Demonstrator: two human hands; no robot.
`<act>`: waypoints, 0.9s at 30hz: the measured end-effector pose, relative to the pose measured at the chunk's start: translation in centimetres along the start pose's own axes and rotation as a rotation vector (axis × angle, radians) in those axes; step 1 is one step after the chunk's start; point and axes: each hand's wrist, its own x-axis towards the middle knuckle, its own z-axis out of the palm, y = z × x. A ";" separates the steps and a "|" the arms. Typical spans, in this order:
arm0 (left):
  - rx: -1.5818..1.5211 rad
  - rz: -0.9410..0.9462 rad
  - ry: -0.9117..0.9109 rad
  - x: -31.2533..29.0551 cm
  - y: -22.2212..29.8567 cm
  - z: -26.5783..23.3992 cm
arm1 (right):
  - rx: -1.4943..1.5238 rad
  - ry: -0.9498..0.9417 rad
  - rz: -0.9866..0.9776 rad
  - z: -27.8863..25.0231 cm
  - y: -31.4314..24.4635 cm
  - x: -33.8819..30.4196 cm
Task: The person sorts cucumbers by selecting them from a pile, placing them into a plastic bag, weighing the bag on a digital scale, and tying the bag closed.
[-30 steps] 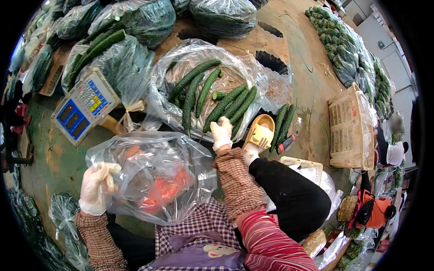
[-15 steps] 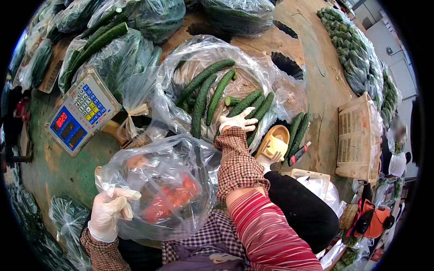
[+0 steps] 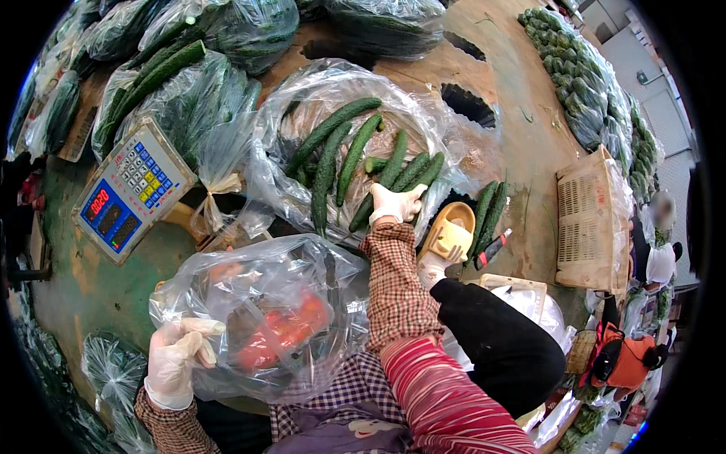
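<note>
My left hand point(image 3: 175, 363), in a white glove, pinches the edge of a clear plastic bag point(image 3: 249, 303) spread over my lap, with blurry red print on it. Ahead of me, my gloved right hand point(image 3: 396, 203) reaches into a wide plastic-lined container point(image 3: 265, 144) holding several dark green cucumbers point(image 3: 333, 132). Its fingers are closed around a cucumber point(image 3: 395, 160) whose far end sticks out beyond them; the palm side is hidden. More cucumbers point(image 3: 429, 172) lie right beside that hand.
A digital scale point(image 3: 132, 189) with a lit red display stands at the left, near a tied bag point(image 3: 221, 185). Bagged cucumbers point(image 3: 253, 34) line the far side. At the right are a yellow slipper point(image 3: 454, 227) on a foot, two loose cucumbers point(image 3: 491, 216), a red-black knife point(image 3: 493, 250) and a crate point(image 3: 586, 219).
My right hand has gone from spread fingers over the cucumbers to a closed grip, and one cucumber has shifted left and turned. The left hand keeps its pinch on the bag. The view has shifted slightly.
</note>
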 end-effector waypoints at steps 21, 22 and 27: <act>0.053 -0.026 -0.081 0.3 -0.4 -0.1 | -0.372 -0.033 0.024 0.4 -3.6 0.2; 0.047 -0.029 -0.083 0.3 -0.5 -0.2 | -0.479 0.003 -0.043 0.6 -3.4 0.3; 0.053 0.013 -0.078 0.0 -0.1 -0.2 | -0.403 -0.182 0.062 -0.6 -4.2 1.1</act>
